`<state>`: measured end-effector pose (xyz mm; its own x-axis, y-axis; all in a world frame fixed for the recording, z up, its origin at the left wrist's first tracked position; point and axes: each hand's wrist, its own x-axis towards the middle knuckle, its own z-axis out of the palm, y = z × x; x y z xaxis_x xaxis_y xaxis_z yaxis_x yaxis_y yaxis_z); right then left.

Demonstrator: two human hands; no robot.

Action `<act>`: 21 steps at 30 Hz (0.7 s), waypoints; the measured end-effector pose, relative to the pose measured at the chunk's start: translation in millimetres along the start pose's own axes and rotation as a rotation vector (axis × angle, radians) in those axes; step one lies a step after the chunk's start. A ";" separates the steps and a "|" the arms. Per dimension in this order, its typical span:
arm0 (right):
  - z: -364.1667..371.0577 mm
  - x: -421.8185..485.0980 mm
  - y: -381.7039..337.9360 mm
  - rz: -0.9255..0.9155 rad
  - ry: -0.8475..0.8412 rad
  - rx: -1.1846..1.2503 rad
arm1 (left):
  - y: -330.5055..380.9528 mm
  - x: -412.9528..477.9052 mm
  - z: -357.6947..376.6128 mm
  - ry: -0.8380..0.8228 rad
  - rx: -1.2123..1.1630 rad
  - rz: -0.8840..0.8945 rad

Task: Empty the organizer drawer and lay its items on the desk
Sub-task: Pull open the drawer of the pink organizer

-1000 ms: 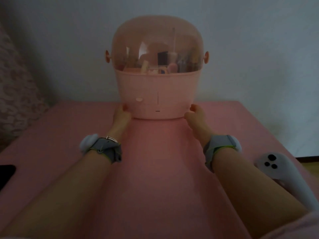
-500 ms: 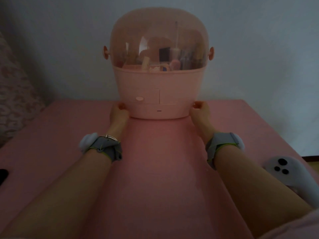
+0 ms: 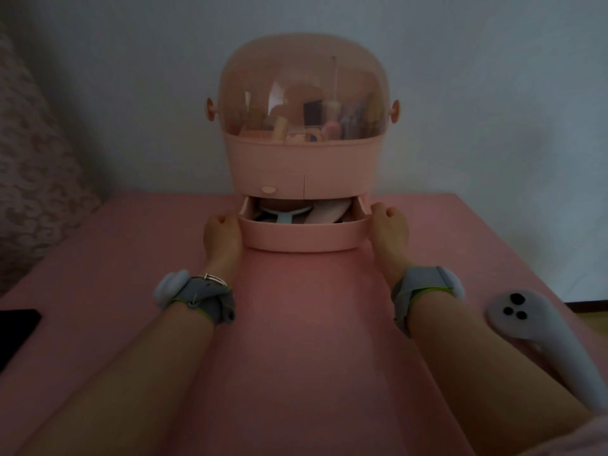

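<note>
Both hands gripping half-open drawer (image 3: 304, 236), contents dim, mostly hidden

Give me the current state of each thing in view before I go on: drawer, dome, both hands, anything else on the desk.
drawer: partly pulled out, items inside
dome lid: shut over the top tray
upper small drawer: shut
left hand: gripping the drawer's left end
right hand: gripping the drawer's right end
white controller: lying on the desk, untouched
</note>
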<state>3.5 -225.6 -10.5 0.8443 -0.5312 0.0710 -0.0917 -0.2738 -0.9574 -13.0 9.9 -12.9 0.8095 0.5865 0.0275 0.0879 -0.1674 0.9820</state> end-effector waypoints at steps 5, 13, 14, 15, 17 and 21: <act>-10.4 -13.3 4.0 0.011 -0.019 -0.048 | -4.8 -15.0 -6.9 0.004 0.021 -0.056; -28.4 -34.6 4.2 0.003 -0.047 -0.081 | -3.3 -34.6 -19.8 -0.001 0.037 -0.066; -29.9 -36.7 4.2 0.000 -0.048 -0.076 | -2.6 -36.1 -21.1 -0.002 0.048 -0.064; -30.4 -37.7 4.7 -0.002 -0.052 -0.075 | -3.2 -35.9 -21.8 -0.007 0.060 -0.068; -32.6 -39.7 3.3 -0.010 -0.054 -0.083 | -1.7 -37.1 -24.5 -0.024 0.075 -0.077; -35.2 -41.1 -0.9 -0.033 -0.048 -0.090 | 8.5 -43.0 -27.9 0.047 0.177 0.020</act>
<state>-49.7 -231.7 -2.8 0.8720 -0.4820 0.0860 -0.1088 -0.3621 -0.9258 -63.3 5.3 -0.5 0.7844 0.6174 0.0593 0.1766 -0.3140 0.9329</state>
